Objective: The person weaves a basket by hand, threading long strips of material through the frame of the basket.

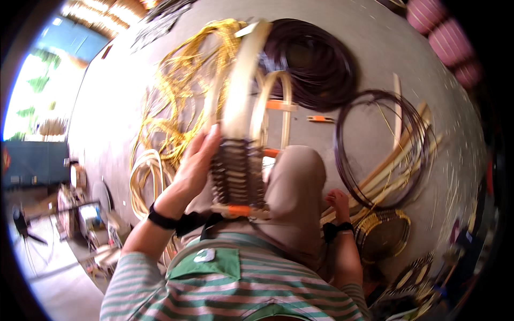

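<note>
A half-woven basket piece [237,170] stands tilted over my lap, with dark brown strands woven across its lower part. A broad pale strip [243,85] rises from the weaving, blurred, with bent pale hoops [278,80] beside it. My left hand [194,167] is closed on the left edge of the weaving, fingers along its side. An orange-marked bar [239,210] crosses the bottom end. Beside my right knee, my right hand [338,205] is held low with fingers curled, apart from the woven piece; what they hold, if anything, is too small to make out.
Yellow strands [176,80] lie tangled at far left, beside a thick dark cane coil [337,64]. A looser dark coil [342,144] and pale strips [393,152] lie at right. A round basket [383,235] sits near right; pale coiled cane [140,179] is at left.
</note>
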Action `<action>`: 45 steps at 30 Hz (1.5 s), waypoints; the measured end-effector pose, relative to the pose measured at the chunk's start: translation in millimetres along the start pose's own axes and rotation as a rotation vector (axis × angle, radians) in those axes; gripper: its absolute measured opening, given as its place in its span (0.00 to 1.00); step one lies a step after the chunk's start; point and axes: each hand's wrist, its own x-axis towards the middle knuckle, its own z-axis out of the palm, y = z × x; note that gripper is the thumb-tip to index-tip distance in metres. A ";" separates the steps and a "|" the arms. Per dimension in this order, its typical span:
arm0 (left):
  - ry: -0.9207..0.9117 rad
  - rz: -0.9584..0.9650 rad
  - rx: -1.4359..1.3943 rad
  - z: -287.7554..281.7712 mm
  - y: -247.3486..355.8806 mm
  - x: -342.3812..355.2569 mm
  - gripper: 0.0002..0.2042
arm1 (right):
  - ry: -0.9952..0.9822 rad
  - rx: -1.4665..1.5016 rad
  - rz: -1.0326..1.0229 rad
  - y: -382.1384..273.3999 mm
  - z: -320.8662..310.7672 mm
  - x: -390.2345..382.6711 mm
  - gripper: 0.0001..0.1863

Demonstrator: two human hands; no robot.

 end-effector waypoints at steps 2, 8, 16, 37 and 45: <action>-0.118 0.169 0.209 -23.6 -11.8 3.4 0.19 | -0.086 -0.138 -0.097 -39.5 17.3 -29.6 0.15; 0.056 0.216 0.335 -153.4 -54.0 12.2 0.18 | -0.152 -0.149 -0.382 -127.3 53.5 -58.0 0.17; 0.648 -0.020 0.705 -377.3 -183.6 -2.7 0.17 | 0.011 -0.647 -1.131 -209.2 164.3 -151.1 0.14; 0.366 -0.239 0.731 -310.9 -386.0 222.7 0.32 | 0.034 -1.325 -1.175 -192.7 177.9 -147.3 0.40; 0.758 -0.488 0.214 -269.7 -381.8 278.6 0.51 | -0.033 -1.196 -0.955 -168.2 132.5 -125.4 0.38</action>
